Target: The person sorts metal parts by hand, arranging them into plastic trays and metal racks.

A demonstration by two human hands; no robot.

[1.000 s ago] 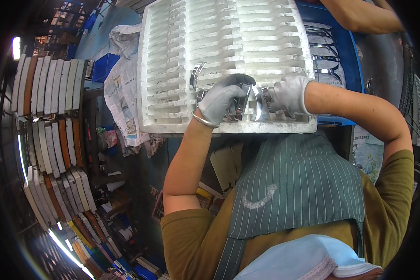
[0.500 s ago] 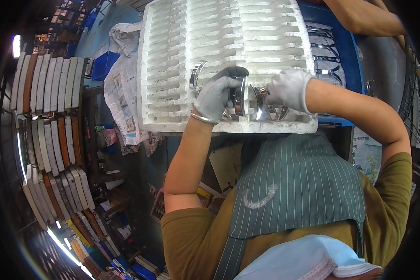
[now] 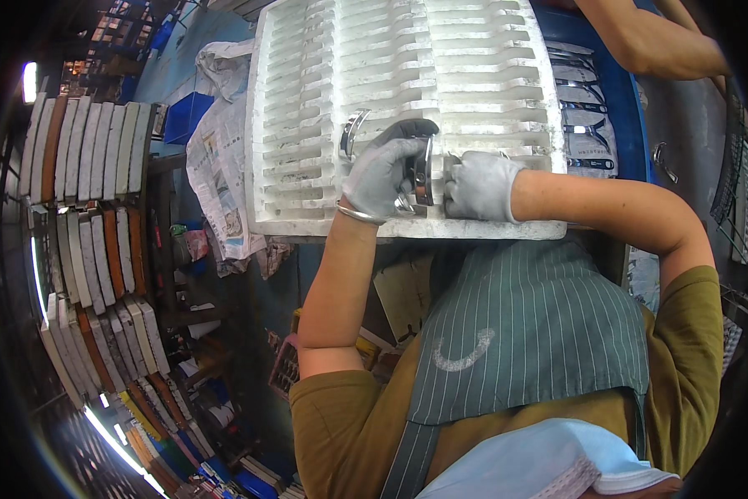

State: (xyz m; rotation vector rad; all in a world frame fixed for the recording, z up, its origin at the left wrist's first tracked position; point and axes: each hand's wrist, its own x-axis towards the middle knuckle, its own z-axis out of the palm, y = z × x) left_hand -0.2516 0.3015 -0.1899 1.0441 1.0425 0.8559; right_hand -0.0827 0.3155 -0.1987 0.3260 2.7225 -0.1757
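Both gloved hands meet at the near edge of the white foam tray point(image 3: 307, 125). The left hand point(image 3: 380, 173) and right hand point(image 3: 479, 186) have fingers clamped on a metal clamp-like part point(image 3: 422, 171) between them. Beyond, another person's forearm point(image 3: 648, 41) reaches over a blue bin point(image 3: 631, 125).

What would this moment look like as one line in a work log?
left hand: gloved, grips shiny metal piece | right hand: gloved, at the piece | under them: white slotted foam tray | side: newspaper
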